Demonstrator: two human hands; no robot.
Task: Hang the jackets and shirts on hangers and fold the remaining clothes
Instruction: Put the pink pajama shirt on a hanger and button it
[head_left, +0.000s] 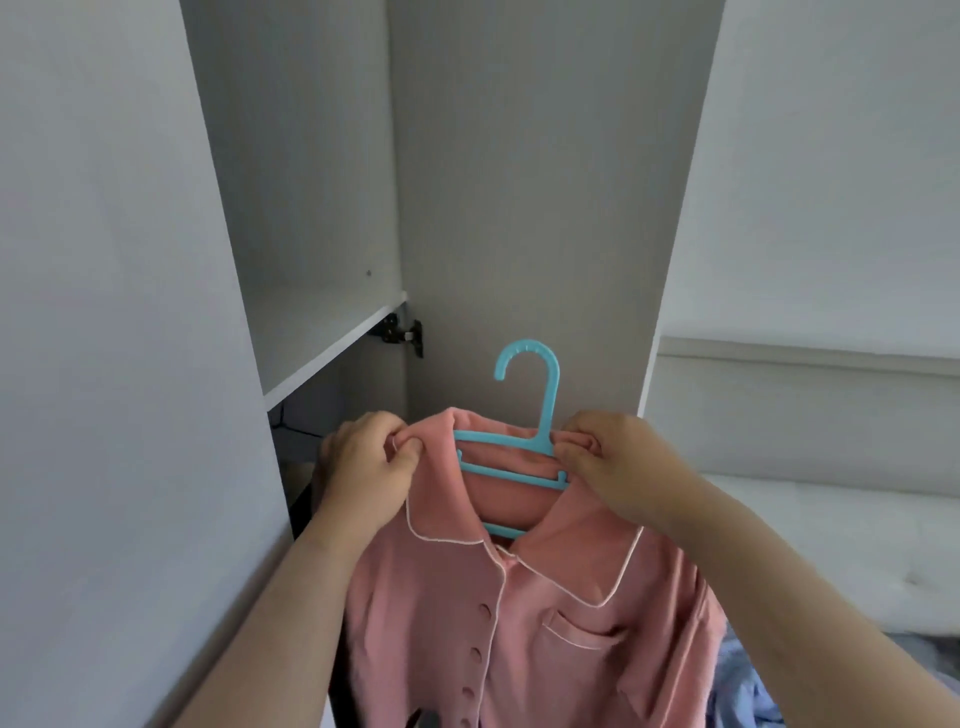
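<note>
A pink button-up shirt (524, 613) with white piping, a collar and a chest pocket hangs in front of me on a light blue plastic hanger (524, 452). The hanger's hook points up and left, free of any rail. My left hand (366, 462) pinches the shirt's left shoulder at the end of the hanger. At the other end, my right hand (618, 462) grips the right shoulder fabric beside the hook's stem. The hanger's lower bars show inside the open neck.
An open wardrobe stands ahead with a white shelf (322, 358) at the left and a door hinge (400, 332). The open wardrobe door (519, 208) fills the middle. A white bed (841, 551) lies at the right, with light blue cloth (748, 686) at the lower right.
</note>
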